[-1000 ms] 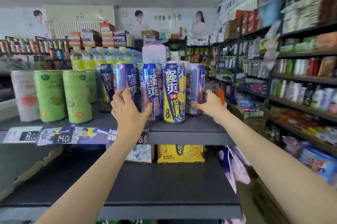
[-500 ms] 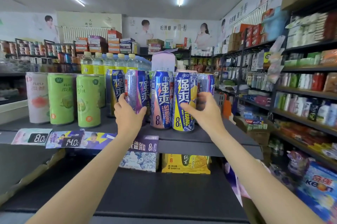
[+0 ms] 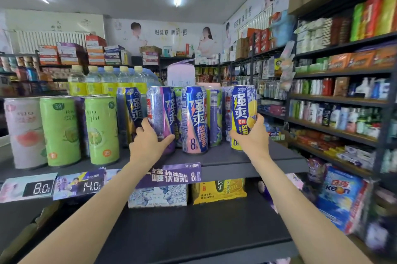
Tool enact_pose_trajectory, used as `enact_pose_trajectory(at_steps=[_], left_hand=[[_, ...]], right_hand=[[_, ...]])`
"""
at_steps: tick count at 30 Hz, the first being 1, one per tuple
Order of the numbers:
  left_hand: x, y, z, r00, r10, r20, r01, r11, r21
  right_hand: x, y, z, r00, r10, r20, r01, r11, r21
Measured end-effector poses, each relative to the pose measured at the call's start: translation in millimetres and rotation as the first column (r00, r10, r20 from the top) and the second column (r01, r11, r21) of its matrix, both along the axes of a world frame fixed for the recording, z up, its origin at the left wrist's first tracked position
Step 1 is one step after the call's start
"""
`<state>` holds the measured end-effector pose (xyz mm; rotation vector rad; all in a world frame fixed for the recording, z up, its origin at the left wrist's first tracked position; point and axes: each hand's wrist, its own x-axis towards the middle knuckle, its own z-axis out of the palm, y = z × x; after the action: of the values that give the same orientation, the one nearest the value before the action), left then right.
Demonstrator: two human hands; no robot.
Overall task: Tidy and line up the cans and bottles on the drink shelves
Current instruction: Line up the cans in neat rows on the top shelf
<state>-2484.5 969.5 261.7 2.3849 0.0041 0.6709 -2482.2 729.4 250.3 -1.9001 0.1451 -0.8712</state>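
Since a second ago, the right hand (image 3: 252, 139) has come off the silver can at the far right of the row and now grips the yellow-and-blue can (image 3: 243, 113), which now stands further right, at the right end of the front row. The left hand (image 3: 148, 142) has slid down to the foot of the purple can (image 3: 163, 113), its fingers (image 3: 144, 123) clamped round the lower body with the thumb along the front. The right hand's fingers wrap the lemon can's lower half in the same way.

The step in hand looks like spacing and squaring the front row on the top shelf (image 3: 236, 160): 2 cans are being shifted at once while the blue-and-pink can (image 3: 194, 119) stands free between them. All 3 stand on the shelf near its front edge, above the price strip (image 3: 171, 174).

Each can's long axis is vertical, top rim up. The lemon can's label faces forward; the purple can is turned so its printed panel shows, and it seems to lean slightly left, though the wide lens may cause that. The next move likely calls for twisting the purple can label-forward, then sliding both into line with the middle can.
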Motion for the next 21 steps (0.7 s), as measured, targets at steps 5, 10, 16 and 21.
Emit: enact_pose_trajectory(at_steps=[5,10,16,21], left_hand=[[2,5,-5,0.996,-0.079,0.043,0.084,0.988,-0.132],[6,10,-7,0.995,-0.079,0.068,0.092,0.970,-0.223],[1,15,-9,0.998,0.018,0.065,0.001,0.957,-0.290],[6,18,-9,0.993,0.064,0.099,-0.023,0.928,-0.371]], right_hand=[[-29,20,-3,0.948,-0.218,0.234,0.242,0.967,-0.078],[-49,74,10,0.971,0.061,0.233,0.032,0.925,-0.378],[-29,97,24,0.976,0.197,-0.094,-0.212,0.958,-0.194],[-25,96,25,0.973,0.213,-0.086,-0.226,0.957,-0.182]])
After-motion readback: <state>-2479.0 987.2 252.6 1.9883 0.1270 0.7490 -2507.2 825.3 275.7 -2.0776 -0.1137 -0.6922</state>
